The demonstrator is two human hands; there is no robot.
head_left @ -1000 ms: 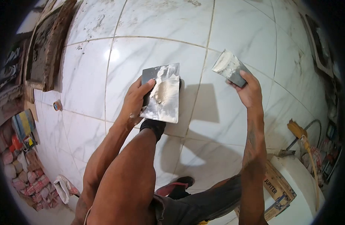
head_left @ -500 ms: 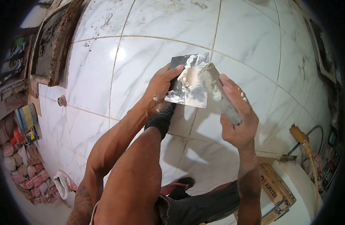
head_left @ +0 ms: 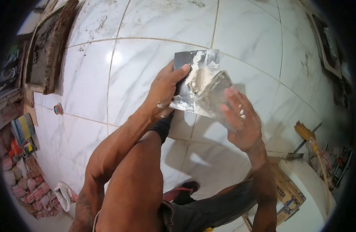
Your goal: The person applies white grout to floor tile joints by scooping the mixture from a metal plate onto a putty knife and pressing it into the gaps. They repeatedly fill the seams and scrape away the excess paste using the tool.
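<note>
My left hand (head_left: 162, 87) grips the left edge of a flat metal plate (head_left: 182, 58), thumb on top. The plate is dark in places and smeared with whitish putty (head_left: 201, 79). In my right hand (head_left: 245, 120) is a grey, putty-coated scraper (head_left: 220, 87), its flat blade lying over the plate's right side against the putty. Motion blurs the scraper's lower part, and the right hand's fingers hide some of it. White spots of putty stick to the right fingers and the left wrist.
Below spreads a white tiled floor (head_left: 147, 54). A wooden tray of grey mortar (head_left: 40, 58) lies upper left, above a small round roll (head_left: 57, 109). Several red-and-white packets (head_left: 31, 191) are heaped lower left. A brush (head_left: 304, 132) and cardboard box (head_left: 284, 197) are right.
The scraper has turned flatter and moved left and down over the plate, across the putty. My right hand has shifted slightly left. The view has moved a little.
</note>
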